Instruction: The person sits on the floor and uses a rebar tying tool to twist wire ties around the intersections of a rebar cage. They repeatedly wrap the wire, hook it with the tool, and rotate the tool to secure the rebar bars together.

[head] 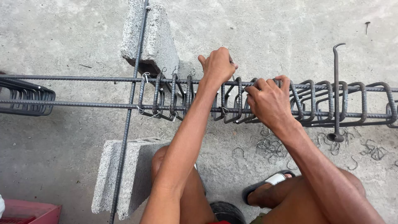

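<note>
A long rebar cage of dark ribbed bars and bent stirrups runs left to right across the concrete floor. My left hand reaches over the far bar of the cage, fingers closed around a stirrup top or tie wire there. My right hand grips a stirrup on the near side, just right of my left hand. Several stirrups to the left are tied with thin wire. A hooked metal tying tool hangs on the cage at the right.
A cross rebar rests on two grey concrete blocks. Loose stirrups hang at the left. Wire scraps litter the floor. My knees and sandalled foot are below. A red crate sits bottom left.
</note>
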